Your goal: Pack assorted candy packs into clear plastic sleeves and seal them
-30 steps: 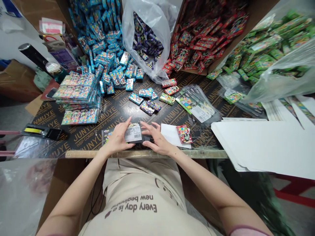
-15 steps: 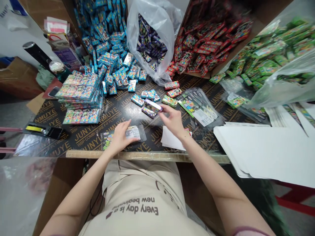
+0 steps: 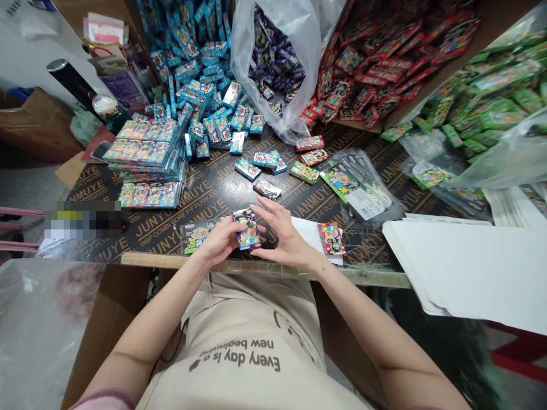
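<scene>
My left hand (image 3: 222,239) grips a small purple candy box (image 3: 248,230), printed side up, between thumb and fingers. A bit of blue shows at its lower end; I cannot tell whether that is a second box. Just to its right, my right hand (image 3: 284,236) is spread, fingers apart and curved towards the box. Partly under my left hand lies a clear printed bag (image 3: 194,236). A white card (image 3: 304,228) lies by my right hand, with a red candy box (image 3: 332,238) on its right side. Ahead lies another purple box (image 3: 267,187).
Loose blue boxes (image 3: 247,169), red boxes (image 3: 313,157) and a green box (image 3: 304,172) lie ahead. Stacked packs (image 3: 149,193) stand left, printed bags (image 3: 363,188) right. Behind are a plastic bag (image 3: 305,117) of purple boxes and heaps of other colours. White sheets (image 3: 465,267) overhang the right edge.
My right hand has come back towards me and opened. A purple box is now in my left hand, which has lifted from the clear bag. The red box on the card has come into view.
</scene>
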`<state>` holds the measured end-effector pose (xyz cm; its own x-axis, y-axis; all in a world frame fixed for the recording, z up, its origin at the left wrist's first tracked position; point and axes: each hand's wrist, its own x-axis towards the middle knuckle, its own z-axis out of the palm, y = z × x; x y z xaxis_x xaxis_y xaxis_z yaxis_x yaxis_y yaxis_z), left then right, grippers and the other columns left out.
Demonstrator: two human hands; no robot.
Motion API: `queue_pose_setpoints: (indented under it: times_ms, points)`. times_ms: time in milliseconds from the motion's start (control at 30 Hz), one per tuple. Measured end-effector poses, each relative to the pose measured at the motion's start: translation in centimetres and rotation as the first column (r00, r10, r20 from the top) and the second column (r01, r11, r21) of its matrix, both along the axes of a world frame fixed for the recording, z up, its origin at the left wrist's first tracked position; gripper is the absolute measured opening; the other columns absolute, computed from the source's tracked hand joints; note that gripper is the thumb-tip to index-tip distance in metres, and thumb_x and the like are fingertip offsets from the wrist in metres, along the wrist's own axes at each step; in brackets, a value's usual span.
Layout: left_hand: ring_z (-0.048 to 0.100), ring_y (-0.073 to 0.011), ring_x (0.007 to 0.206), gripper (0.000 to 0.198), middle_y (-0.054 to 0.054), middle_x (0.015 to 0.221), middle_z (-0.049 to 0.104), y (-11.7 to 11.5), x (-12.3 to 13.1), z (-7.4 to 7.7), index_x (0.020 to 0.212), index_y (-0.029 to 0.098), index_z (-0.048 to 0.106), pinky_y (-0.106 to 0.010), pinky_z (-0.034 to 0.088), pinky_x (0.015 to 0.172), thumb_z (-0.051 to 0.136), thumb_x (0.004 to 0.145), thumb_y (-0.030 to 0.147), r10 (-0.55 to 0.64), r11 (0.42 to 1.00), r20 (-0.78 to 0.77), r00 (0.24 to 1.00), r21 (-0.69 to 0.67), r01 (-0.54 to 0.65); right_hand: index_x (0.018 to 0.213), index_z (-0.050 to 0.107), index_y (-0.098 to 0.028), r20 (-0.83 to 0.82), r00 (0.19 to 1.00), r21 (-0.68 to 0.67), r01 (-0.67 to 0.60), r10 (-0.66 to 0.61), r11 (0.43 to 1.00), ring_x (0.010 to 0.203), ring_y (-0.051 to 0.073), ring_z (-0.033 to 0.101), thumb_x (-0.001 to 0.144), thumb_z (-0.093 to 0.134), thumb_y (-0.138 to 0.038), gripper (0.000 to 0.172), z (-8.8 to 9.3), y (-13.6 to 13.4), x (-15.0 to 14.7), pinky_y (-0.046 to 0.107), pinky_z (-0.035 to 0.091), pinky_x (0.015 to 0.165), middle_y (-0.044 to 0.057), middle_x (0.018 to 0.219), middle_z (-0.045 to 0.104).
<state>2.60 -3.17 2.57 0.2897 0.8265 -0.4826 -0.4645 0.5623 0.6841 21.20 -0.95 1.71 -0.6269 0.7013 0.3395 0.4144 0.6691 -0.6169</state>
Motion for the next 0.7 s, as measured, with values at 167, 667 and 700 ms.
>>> queue_pose_setpoints:
  times_ms: [167, 667, 700]
  points:
    - [0.071, -0.0245, 0.083, 0.044, -0.008, 0.093, 0.074, -0.5, -0.1, -0.4, 0.109, 0.017, 0.064, -0.035, 0.056, 0.074, 0.073, 0.068, 0.03, -0.135, 0.99, -0.018, 0.991, 0.025, 0.136, 0.141, 0.041, -0.026, -0.05, 0.996, -0.013, -0.07, 0.069, 0.997, 0.127, 0.031, 0.047, 0.071, 0.067, -0.034, 0.074, 0.1, -0.3, -0.5, 0.046, 0.033, 0.105, 0.011, 0.133, 0.053]
    - [0.048, -0.0336, 0.119, 0.1, -0.015, 0.127, 0.054, 0.1, -6.1, -5.1, 0.149, 0.019, 0.03, -0.048, 0.036, 0.104, 0.08, 0.064, 0.037, 0.255, 0.568, -0.966, 0.036, 0.18, 0.803, 0.138, 0.039, -0.025, 0.112, 0.974, -0.031, 0.199, -0.195, 0.98, 0.117, 0.032, 0.056, 0.07, 0.076, -0.046, 0.08, -4.5, 1.3, 2.0, 0.051, 0.026, 0.104, 0.011, 0.131, 0.058]
    - [0.049, -0.0331, 0.117, 0.1, -0.014, 0.126, 0.054, 0.1, -6.0, -5.1, 0.15, 0.02, 0.029, -0.047, 0.036, 0.102, 0.079, 0.065, 0.036, 0.267, 0.569, -0.963, 0.039, 0.19, 0.8, 0.139, 0.038, -0.026, 0.061, 0.974, -0.09, 0.222, -0.217, 0.971, 0.116, 0.031, 0.056, 0.069, 0.077, -0.046, 0.083, -4.5, 1.2, 2.0, 0.049, 0.03, 0.102, 0.011, 0.134, 0.057]
